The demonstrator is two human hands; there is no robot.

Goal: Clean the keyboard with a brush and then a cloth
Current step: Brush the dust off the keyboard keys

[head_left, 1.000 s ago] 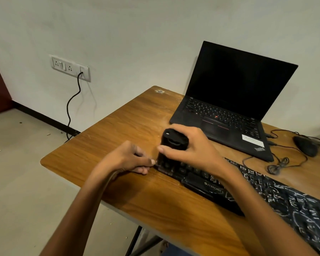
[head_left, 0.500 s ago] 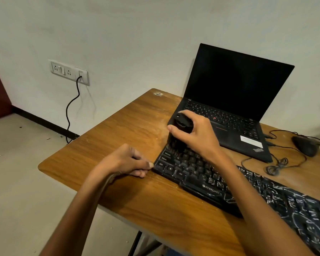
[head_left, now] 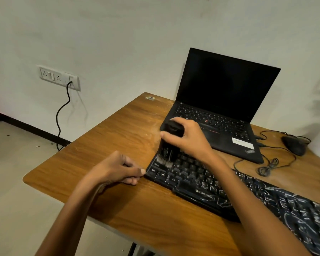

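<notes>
A black keyboard (head_left: 196, 183) lies diagonally across the wooden table (head_left: 109, 145), its right part streaked with white dust. My right hand (head_left: 188, 139) grips a black brush (head_left: 169, 143) from above, bristles down on the keys at the keyboard's far left end. My left hand (head_left: 118, 169) rests on the table with fingers curled, its thumb and fingertips holding the keyboard's near left corner. No cloth is visible.
An open black laptop (head_left: 220, 111) with a dark screen stands just behind the keyboard. A black mouse (head_left: 294, 145) and its coiled cable (head_left: 266, 167) lie at the right. A wall socket (head_left: 59, 77) with a black cord sits left of the table.
My right hand has swept the brush from the keyboard's near left corner back toward the laptop, then a little forward again. My left hand has stayed at the corner.
</notes>
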